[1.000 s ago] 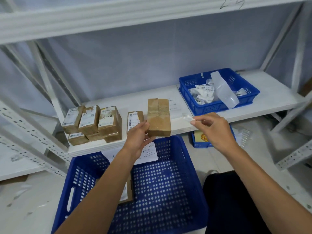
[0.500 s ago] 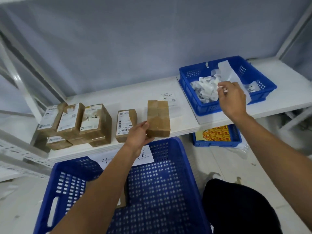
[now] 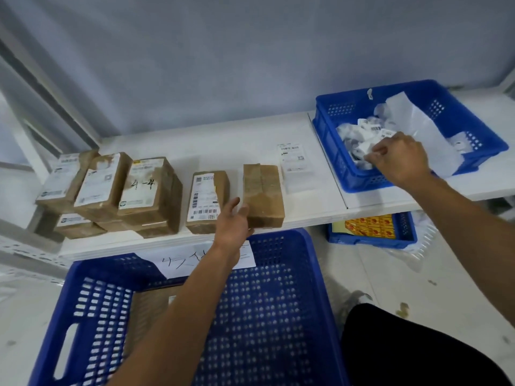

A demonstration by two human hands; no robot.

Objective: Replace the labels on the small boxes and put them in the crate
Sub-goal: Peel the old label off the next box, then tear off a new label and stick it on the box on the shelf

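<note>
A bare brown box [image 3: 264, 195] without a label lies on the white shelf [image 3: 245, 137]. My left hand [image 3: 232, 221] rests open against its lower left corner. A labelled box [image 3: 207, 200] lies just left of it. My right hand [image 3: 398, 160] is down in the small blue basket [image 3: 334, 151], fingers curled and pinching a white peeled label scrap [image 3: 365, 160] among several crumpled ones. A fresh white label [image 3: 292, 162] lies flat on the shelf between the bare box and the basket. The big blue crate [image 3: 278, 302] stands below the shelf, with one brown box [image 3: 147, 307] in it.
Several labelled boxes [image 3: 111, 188] are stacked at the shelf's left end. A handwritten paper [image 3: 195, 261] hangs on the crate's far rim. A long backing sheet [image 3: 423, 135] leans in the basket. A blue tray of yellow stickers [image 3: 370, 227] sits on the floor.
My right hand carried the peeled scrap from beside the bare box to the small basket and lowered into it. My left hand set the box down on the shelf and loosened its hold.
</note>
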